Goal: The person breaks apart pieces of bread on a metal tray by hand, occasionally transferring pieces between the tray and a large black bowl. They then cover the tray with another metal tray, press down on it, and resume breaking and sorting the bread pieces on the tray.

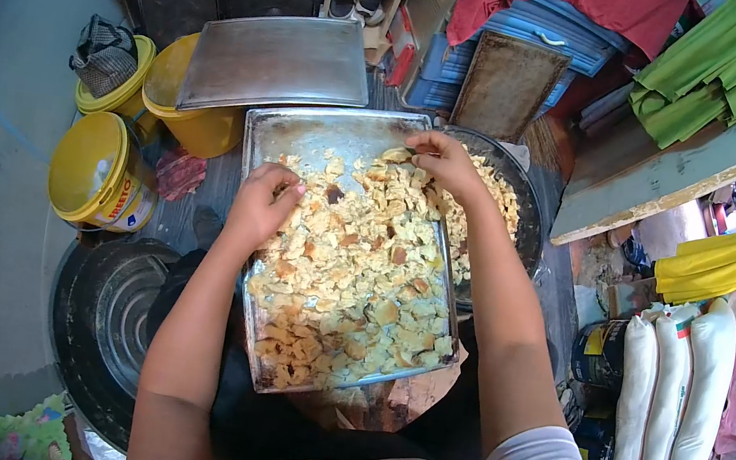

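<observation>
A rectangular metal baking tray (369, 126) rests across my lap, spread with torn, browned bread pieces (356, 247). At the tray's left edge is my left hand (265, 203), fingers curled down at the bread; whatever they may hold is hidden. Over the upper right part, my right hand (443, 162) pinches a piece of bread (396, 154) between thumb and fingers. More bread pieces (492, 196) lie in a round dark basin (530, 226), partly under the tray's right side.
An upturned metal tray (278, 64) lies over a yellow bucket (166, 86). Another yellow bucket (91, 170) and a black basin (78, 320) stand on the left. To the right are several white filled sacks (667, 408) and a door (680, 181) hung with green cloth.
</observation>
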Motion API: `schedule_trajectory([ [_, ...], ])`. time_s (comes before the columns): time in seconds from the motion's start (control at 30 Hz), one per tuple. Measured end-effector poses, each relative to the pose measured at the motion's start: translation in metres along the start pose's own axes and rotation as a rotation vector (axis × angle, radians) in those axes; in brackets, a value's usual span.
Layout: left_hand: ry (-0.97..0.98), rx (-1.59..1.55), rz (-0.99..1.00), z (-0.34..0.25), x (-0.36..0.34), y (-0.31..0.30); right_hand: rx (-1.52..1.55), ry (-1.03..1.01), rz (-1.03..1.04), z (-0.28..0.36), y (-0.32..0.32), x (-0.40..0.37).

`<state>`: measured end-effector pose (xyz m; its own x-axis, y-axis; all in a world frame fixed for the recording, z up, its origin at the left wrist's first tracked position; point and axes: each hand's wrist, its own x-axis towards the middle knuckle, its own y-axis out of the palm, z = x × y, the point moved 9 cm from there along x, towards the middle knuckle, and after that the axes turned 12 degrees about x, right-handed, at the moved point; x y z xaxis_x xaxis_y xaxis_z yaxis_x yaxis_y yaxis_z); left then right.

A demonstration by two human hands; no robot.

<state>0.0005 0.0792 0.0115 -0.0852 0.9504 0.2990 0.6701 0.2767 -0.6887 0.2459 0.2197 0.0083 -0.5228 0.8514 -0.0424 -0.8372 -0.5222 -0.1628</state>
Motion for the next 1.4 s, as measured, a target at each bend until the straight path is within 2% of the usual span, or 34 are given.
schedule_trajectory([
  [0.07, 0.044, 0.051, -0.014, -0.001, 0.000, 0.003, 0.004, -0.005, -0.129, -0.012, -0.008, -0.011],
  [0.13, 0.085, 0.103, -0.029, -0.004, -0.001, 0.003, 0.006, 0.002, -0.140, -0.019, 0.005, -0.025],
  [0.2, 0.104, 0.136, -0.025, -0.007, -0.001, 0.004, -0.205, -0.073, -0.176, -0.011, 0.019, -0.041],
  [0.23, 0.102, 0.135, -0.025, -0.008, -0.001, 0.004, -0.133, -0.166, -0.117, -0.006, 0.028, -0.047],
  [0.27, 0.102, 0.144, -0.029, -0.011, -0.001, 0.003, -0.132, -0.165, -0.116, -0.004, 0.028, -0.049],
  [0.33, 0.101, 0.153, -0.031, -0.011, -0.002, 0.002, 0.067, -0.247, -0.268, 0.006, 0.006, -0.059],
  [0.4, 0.094, 0.149, -0.027, -0.009, -0.002, 0.003, 0.109, -0.304, -0.326, -0.001, -0.019, -0.058],
  [0.47, 0.095, 0.171, -0.027, -0.012, -0.002, 0.001, -0.326, -0.256, -0.482, -0.007, -0.038, -0.062],
  [0.57, 0.105, 0.222, -0.045, -0.014, -0.002, -0.001, -0.555, -0.134, -0.268, -0.021, 0.002, -0.060],
  [0.6, 0.111, 0.247, -0.056, -0.014, -0.003, -0.001, -0.556, -0.134, -0.265, -0.009, 0.014, -0.063],
  [0.67, 0.114, 0.246, -0.051, -0.018, -0.004, -0.001, -0.844, -0.078, -0.045, -0.002, 0.053, -0.062],
  [0.87, 0.109, 0.268, -0.016, -0.021, -0.004, 0.005, -0.998, -0.042, 0.126, 0.005, 0.089, -0.043],
  [0.93, 0.109, 0.275, -0.028, -0.022, -0.005, 0.005, -0.992, -0.024, 0.136, 0.002, 0.092, -0.039],
  [1.03, 0.112, 0.297, -0.011, -0.025, -0.006, 0.005, -1.027, -0.126, 0.119, 0.009, 0.090, -0.035],
  [1.1, 0.152, 0.340, 0.031, -0.033, -0.008, 0.007, -0.758, -0.133, 0.071, 0.016, 0.069, -0.025],
  [1.13, 0.150, 0.339, 0.031, -0.034, -0.009, 0.007, -0.758, -0.132, 0.074, 0.015, 0.065, -0.021],
  [1.2, 0.159, 0.325, 0.070, -0.036, -0.011, 0.011, -0.687, -0.180, -0.087, 0.015, 0.047, -0.016],
  [1.23, 0.162, 0.324, 0.073, -0.036, -0.010, 0.012, -0.692, -0.249, -0.103, 0.017, 0.047, -0.017],
  [1.27, 0.162, 0.338, 0.070, -0.036, -0.010, 0.013, -0.692, -0.246, -0.107, 0.012, 0.045, -0.016],
  [1.33, 0.166, 0.350, 0.068, -0.035, -0.010, 0.015, -0.770, -0.191, 0.014, 0.007, 0.053, -0.013],
  [1.4, 0.178, 0.374, 0.047, -0.034, -0.011, 0.015, -0.767, -0.229, -0.021, 0.012, 0.044, -0.010],
])
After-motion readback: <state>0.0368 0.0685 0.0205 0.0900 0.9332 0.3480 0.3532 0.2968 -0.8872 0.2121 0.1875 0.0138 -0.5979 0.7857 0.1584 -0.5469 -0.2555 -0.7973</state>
